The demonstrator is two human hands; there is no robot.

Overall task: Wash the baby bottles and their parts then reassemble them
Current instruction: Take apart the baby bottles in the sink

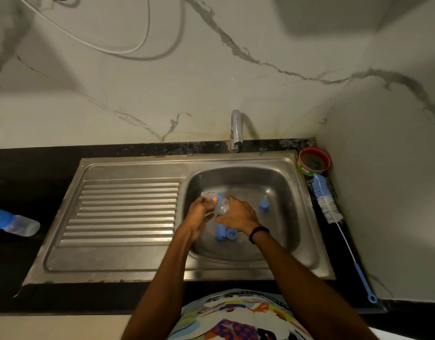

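- L hand (pixel 201 210) & R hand (pixel 238 215) both over the basin (pixel 280 231), towards its 9 o'clock side. Fingers of each are curled round one bottle (pixel 221 207) held between them: clear body, blue collar at the far end.
- Looks like a twisting grip, either taking the top off or putting it on. Too blurred to tell which.
- Loose blue parts on the basin floor: cap (pixel 263 206) at 3 o'clock of the hands; 2nd cap (pixel 220 232) and ring (pixel 231 233) side by side at 6 o'clock, just below the hands.
- 2nd bottle (pixel 17 224) lies on its side on the worktop (pixel 27 182), well apart at 9 o'clock of the basin, blue top on. Can't tell whether it's washed or not.
- Tap (pixel 236 130) at 12 o'clock: no water seen running, and no suds anywhere.
- Brush (pixel 326 201) lies on the worktop at 3 o'clock of the basin, not in hand. Bowl (pixel 314 161) sits just beyond it, approx 1 o'clock.
- Judgement: prob. early, the taking-apart stage. With parts loose in a dry-looking basin and the brush idle, washing seems not begun.
- Left to do: finish separating, scrub bodies w/ brush, rinse all parts, reassemble each bottle.
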